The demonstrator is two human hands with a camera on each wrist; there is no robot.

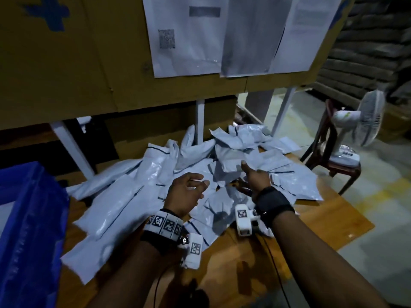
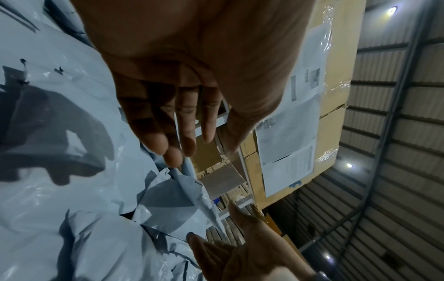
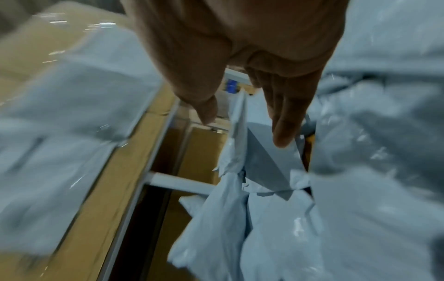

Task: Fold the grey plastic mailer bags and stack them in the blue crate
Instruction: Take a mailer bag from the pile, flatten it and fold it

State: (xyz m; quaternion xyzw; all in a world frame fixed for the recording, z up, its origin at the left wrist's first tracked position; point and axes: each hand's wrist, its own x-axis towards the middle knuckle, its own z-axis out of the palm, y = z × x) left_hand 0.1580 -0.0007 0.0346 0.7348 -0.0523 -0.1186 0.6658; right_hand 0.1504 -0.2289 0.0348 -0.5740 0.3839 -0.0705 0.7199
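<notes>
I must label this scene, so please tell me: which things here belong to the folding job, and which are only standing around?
For the job:
- mailer bags, loose pile on the table
- blue crate, at the left
- left hand and right hand, both open over the pile

Standing around:
- fan on a chair
- cardboard boxes with paper sheets

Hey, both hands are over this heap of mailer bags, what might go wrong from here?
Both the left hand and the right hand are open above overlapping glossy grey plastic mailer bags, so one grab may lift several. Bags overhanging the brown wooden table edge could slide off. The blue plastic crate sits far left, a reach across.
</notes>
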